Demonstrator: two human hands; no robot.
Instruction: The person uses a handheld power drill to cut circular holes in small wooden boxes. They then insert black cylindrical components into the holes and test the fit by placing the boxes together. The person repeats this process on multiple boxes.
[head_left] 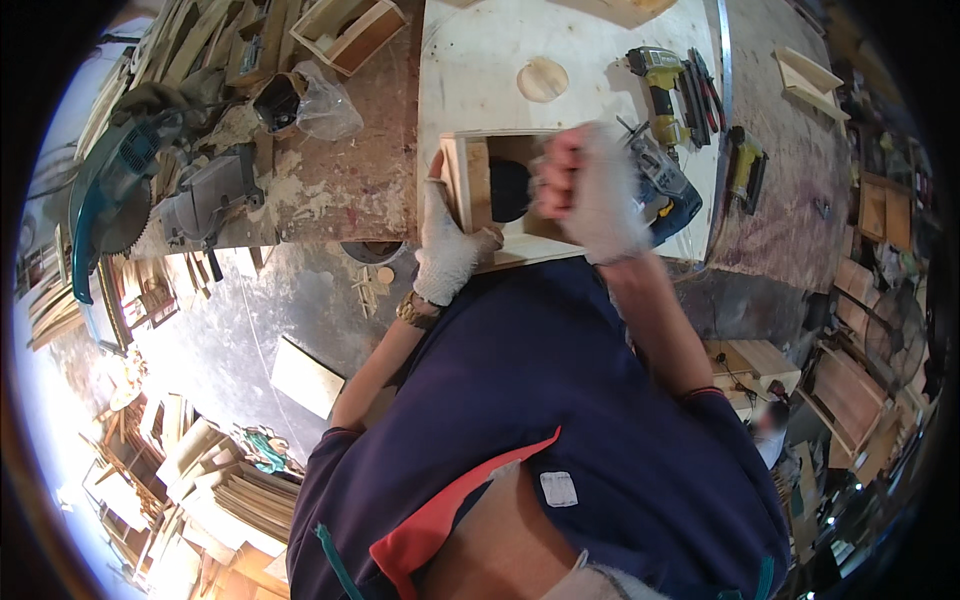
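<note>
Your left hand: gloved (447,250), it grips the near left corner of the wooden box (463,185), fingers along the outer left wall and thumb toward the near edge.
Your right hand: gloved and motion-blurred (595,190), it is over the right part of the same box with its fingers curled; you cannot tell from this view whether anything is in them.
Wooden box: it sits right in front of your body, at the near edge of the pale board (480,80), its open side facing up toward you; a dark round shape (509,191) shows inside.
On the board: beyond the box you have a round mark (542,79); to the right lie a yellow-green nail gun (660,85) and, just beside your right hand, a jigsaw (672,190).
Right of the board: a second yellow-green tool (742,170) lies on the bench.
Left bench: its worn brown top (370,185) carries a clear plastic bag (328,105) and an open wooden tray (362,45).
Far left: a teal circular-bladed saw (110,180) stands well apart from your hands.
Left wrist: you wear a watch (416,311).
</note>
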